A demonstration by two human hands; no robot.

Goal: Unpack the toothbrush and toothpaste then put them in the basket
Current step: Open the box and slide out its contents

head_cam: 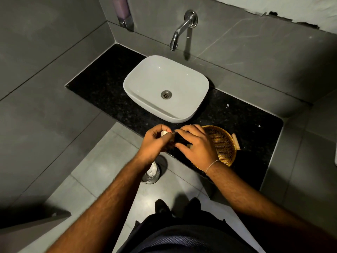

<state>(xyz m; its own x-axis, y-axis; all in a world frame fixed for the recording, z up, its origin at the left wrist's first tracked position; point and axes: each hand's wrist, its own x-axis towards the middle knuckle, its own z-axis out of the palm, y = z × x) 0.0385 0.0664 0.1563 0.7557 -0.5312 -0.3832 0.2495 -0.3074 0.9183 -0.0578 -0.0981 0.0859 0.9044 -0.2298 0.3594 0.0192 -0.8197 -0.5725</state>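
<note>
My left hand point(156, 141) and my right hand point(197, 146) meet over the front edge of the black counter point(109, 92). Between them is a dark packet point(179, 140), gripped by my right hand's fingers. A small white rounded piece point(163, 133), possibly the toothpaste, shows at my left hand's fingertips, which pinch it. I cannot tell whether it is still in the packet. The woven wicker basket point(225, 143) sits on the counter just right of my right hand, partly hidden by it. A light wooden piece point(236, 141) lies against the basket's far right rim.
A white basin point(145, 84) stands on the counter behind my hands, under a chrome wall tap point(179, 31). A metal waste bin point(152, 173) with white paper stands on the floor below my left wrist. A soap dispenser point(123, 10) hangs at the upper left.
</note>
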